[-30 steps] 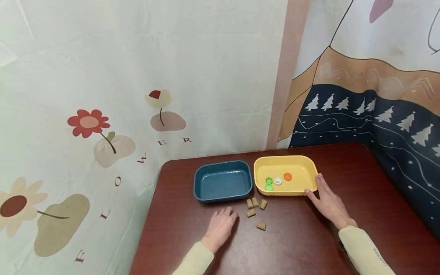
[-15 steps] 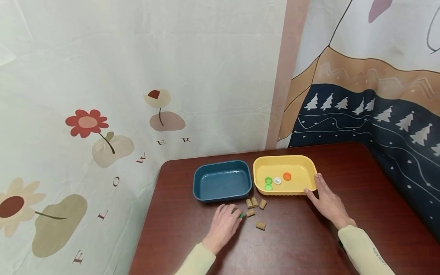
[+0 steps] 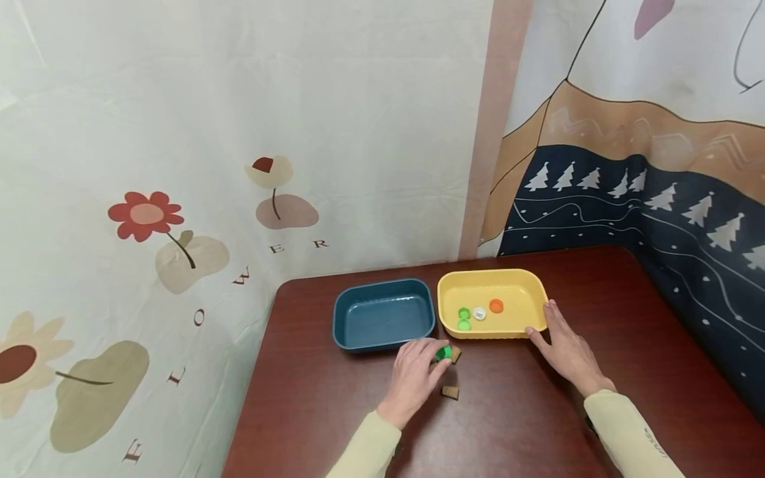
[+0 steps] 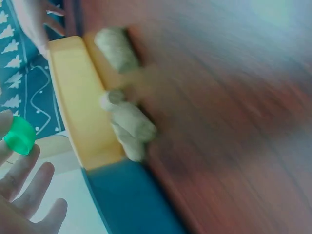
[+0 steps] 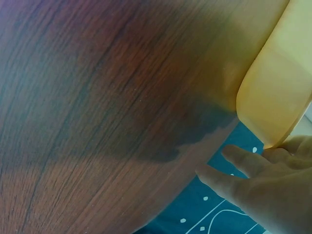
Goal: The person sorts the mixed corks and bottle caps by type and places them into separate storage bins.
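My left hand [image 3: 414, 377] pinches a green bottle cap [image 3: 444, 352] between thumb and fingers, held up over the cork pieces. The same cap [image 4: 20, 135] shows in the left wrist view, clear of the table. At the front right corner of the yellow tray [image 3: 526, 302], my right hand [image 3: 568, 352] rests its extended fingers and thumb on the rim. Inside that tray lie two light green caps [image 3: 464, 318], a white cap [image 3: 479, 314] and an orange cap [image 3: 496, 306]. Several corks lie in front of the trays, partly hidden by my left hand; one cork [image 3: 451, 392] sits nearer me.
A dark blue tray [image 3: 382, 318] stands left of the yellow one, close beside it. Both are on a dark red-brown wooden table [image 3: 311, 398]. A printed curtain [image 3: 388, 133] hangs behind the table's back edge and along its right side.
My left hand has moved right and forward from the bare table to above the corks, carrying the green cap, which now shows more fully. My right hand has stayed on the yellow tray.
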A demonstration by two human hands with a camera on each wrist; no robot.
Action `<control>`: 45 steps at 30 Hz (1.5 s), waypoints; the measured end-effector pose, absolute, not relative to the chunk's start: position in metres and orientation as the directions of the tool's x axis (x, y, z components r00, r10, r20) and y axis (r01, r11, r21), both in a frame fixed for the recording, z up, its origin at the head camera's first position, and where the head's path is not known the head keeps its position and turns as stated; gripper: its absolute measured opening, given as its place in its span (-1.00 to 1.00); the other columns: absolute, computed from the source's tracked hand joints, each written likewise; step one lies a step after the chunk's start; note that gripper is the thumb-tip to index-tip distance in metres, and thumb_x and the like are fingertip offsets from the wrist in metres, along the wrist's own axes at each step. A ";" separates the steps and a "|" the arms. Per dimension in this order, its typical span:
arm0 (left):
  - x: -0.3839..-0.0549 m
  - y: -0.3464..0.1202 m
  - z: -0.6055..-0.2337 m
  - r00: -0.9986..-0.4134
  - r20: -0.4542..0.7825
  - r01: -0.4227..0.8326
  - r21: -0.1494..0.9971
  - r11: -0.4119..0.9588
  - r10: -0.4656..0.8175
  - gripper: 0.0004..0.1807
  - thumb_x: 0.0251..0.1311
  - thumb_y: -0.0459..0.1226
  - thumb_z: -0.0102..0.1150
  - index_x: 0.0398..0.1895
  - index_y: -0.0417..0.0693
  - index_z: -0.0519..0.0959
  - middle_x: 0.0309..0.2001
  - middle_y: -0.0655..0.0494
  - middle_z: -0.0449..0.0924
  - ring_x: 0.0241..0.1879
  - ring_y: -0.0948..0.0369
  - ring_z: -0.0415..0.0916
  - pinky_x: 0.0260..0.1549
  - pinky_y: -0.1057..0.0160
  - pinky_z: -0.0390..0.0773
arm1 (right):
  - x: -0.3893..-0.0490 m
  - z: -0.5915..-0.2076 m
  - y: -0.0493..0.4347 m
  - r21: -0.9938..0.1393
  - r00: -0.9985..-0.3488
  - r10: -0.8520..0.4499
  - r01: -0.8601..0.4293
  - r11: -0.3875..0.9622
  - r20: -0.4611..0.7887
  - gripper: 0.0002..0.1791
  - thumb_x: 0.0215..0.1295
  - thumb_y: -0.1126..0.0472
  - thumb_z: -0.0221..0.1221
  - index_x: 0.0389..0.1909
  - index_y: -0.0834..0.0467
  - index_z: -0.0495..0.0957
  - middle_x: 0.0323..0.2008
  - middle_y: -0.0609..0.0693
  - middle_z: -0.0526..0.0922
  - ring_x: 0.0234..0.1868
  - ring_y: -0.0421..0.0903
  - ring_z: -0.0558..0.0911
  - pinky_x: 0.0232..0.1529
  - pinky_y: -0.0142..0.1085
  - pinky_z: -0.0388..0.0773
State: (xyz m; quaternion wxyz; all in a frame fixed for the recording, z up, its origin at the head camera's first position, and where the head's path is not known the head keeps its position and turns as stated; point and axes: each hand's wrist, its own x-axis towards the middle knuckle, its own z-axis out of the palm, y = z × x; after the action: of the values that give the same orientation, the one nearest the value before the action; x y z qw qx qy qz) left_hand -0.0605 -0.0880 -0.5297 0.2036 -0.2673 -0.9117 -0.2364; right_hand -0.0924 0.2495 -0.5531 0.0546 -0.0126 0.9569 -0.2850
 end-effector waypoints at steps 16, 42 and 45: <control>-0.085 -0.032 -0.512 -0.784 0.525 0.585 0.446 0.677 0.332 -0.64 0.35 -0.10 0.36 0.16 0.06 0.67 0.04 0.19 0.69 0.08 0.23 0.62 0.19 0.10 0.52 | -0.093 -0.552 0.248 -0.553 -0.994 -0.042 0.019 0.833 -0.097 0.06 0.53 -0.38 -0.08 0.65 0.31 -0.22 0.63 0.34 -0.21 0.43 0.58 0.17 0.26 0.47 0.21; -0.156 0.017 -0.514 -0.794 0.158 0.583 -0.073 0.809 0.587 -0.69 0.34 -0.02 0.36 0.13 0.32 0.71 0.03 0.26 0.70 0.00 0.21 0.63 0.20 0.02 0.49 | -0.092 -0.554 0.248 -0.556 -0.995 -0.045 0.012 0.831 -0.088 0.04 0.54 -0.35 -0.07 0.65 0.31 -0.21 0.63 0.33 -0.22 0.39 0.59 0.24 0.26 0.45 0.25; -0.162 0.020 -0.515 -0.804 0.113 0.577 -0.090 0.812 0.584 -0.67 0.33 0.01 0.37 0.13 0.34 0.71 0.01 0.27 0.71 -0.05 0.21 0.64 0.16 0.01 0.50 | -0.092 -0.554 0.248 -0.556 -0.995 -0.044 0.010 0.831 -0.084 0.06 0.53 -0.38 -0.08 0.65 0.31 -0.20 0.63 0.33 -0.20 0.39 0.58 0.24 0.26 0.44 0.25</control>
State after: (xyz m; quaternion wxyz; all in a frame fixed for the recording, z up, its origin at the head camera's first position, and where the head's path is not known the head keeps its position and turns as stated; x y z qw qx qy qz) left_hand -0.1619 0.0200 -0.5149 0.0676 -0.3057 -0.9494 0.0254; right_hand -0.0916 0.2477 -0.5535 0.0469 -0.0090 0.9557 -0.2905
